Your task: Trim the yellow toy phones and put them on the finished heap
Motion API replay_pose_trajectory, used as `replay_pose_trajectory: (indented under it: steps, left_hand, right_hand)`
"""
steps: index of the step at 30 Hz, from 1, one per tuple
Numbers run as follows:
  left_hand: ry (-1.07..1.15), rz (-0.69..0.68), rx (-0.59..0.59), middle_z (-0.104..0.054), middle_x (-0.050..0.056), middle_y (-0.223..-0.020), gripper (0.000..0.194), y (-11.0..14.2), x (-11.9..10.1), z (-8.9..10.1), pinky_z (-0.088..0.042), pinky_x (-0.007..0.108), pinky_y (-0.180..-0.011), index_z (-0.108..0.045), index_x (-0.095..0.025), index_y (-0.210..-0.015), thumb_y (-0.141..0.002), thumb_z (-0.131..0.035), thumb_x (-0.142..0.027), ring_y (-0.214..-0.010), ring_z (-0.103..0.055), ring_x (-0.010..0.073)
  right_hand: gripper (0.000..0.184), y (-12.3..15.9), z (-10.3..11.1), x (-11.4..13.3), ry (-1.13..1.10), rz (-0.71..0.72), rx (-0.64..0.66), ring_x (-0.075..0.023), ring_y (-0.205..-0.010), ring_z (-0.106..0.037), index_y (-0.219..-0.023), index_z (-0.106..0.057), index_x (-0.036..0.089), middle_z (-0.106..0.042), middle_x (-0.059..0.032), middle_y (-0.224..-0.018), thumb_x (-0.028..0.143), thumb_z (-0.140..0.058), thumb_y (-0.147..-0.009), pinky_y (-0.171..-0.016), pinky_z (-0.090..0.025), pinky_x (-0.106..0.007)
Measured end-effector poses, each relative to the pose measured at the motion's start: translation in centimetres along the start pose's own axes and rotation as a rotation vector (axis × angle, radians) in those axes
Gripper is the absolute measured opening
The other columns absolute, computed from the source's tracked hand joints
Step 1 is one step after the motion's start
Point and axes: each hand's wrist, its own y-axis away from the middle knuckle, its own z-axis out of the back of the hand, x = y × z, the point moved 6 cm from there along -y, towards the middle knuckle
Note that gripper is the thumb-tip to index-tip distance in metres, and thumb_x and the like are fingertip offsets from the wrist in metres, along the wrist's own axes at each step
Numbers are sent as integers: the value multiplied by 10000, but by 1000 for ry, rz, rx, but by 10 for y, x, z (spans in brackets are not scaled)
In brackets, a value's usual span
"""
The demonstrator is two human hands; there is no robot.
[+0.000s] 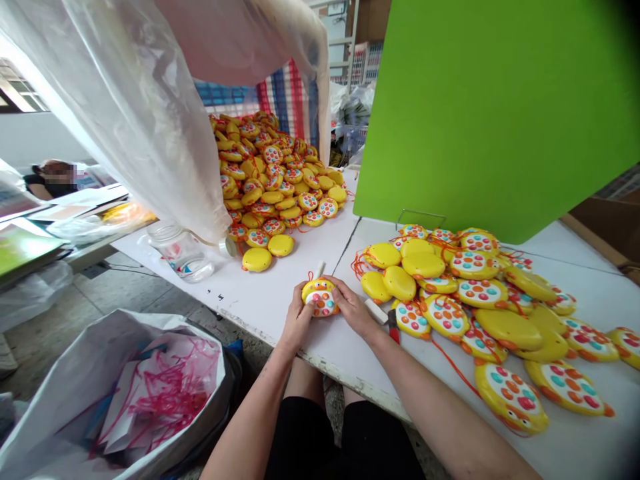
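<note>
The white table (260, 310) stands in a cluttered workroom, with a green panel (475, 113) upright at its far right. A heap of yellow toys (280, 177) lies at the rear left near a clear jar (183, 253); a loose group (450, 283) lies to the right. The handheld toy (323, 301) is located at the table's near edge, button side up, face end directed away from the person, long axis running front to back. The left hand (298, 319) and right hand (352, 309) are partly closed, gripping its opposite sides.
</note>
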Motion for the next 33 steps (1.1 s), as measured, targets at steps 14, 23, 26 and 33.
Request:
replay_pose_trajectory:
  steps: [14, 23, 26, 33]
  left_hand:
    - [67, -6, 64, -532, 124, -1330, 682, -2, 4, -5, -466, 383, -979, -351, -189, -1385, -821, -640, -440, -1143, -566, 243]
    - [106, 19, 51, -483, 134, -1397, 837, -3, 8, -6, -469, 399, -985, -263, -215, -1454, -770, -707, -404, -1138, -573, 241]
    - [123, 25, -10, -453, 149, -1427, 649, -4, 9, 0, -418, 419, -1041, -303, -189, -1437, -898, -508, -486, -1223, -521, 250]
    - [131, -94, 71, -446, 138, -1430, 717, -2, 0, 0, -452, 414, -990, -361, -209, -1412, -828, -530, -589, -1207, -523, 276]
  right_hand:
    - [631, -2, -2, -6, 16, 1, 34, -235, -1248, -503, -1412, -429, 238, -508, -78, -1399, 491, -602, -860, -1038, -436, -374]
    - [614, 1, -3, -1, 100, 57, 54, -237, -1357, -392, -1462, -345, 271, -403, -79, -1488, 484, -515, -913, -1108, -358, -417]
    - [826, 4, -13, 3, 316, 181, 94, -276, -1423, -262, -1475, -307, 307, -217, -75, -1569, 367, -726, -766, -1131, -316, -454]
    - [494, 8, -11, 0, 311, 22, 106, -236, -872, -649, -1267, -519, 192, -649, -106, -999, 505, -534, -885, -718, -546, -379]
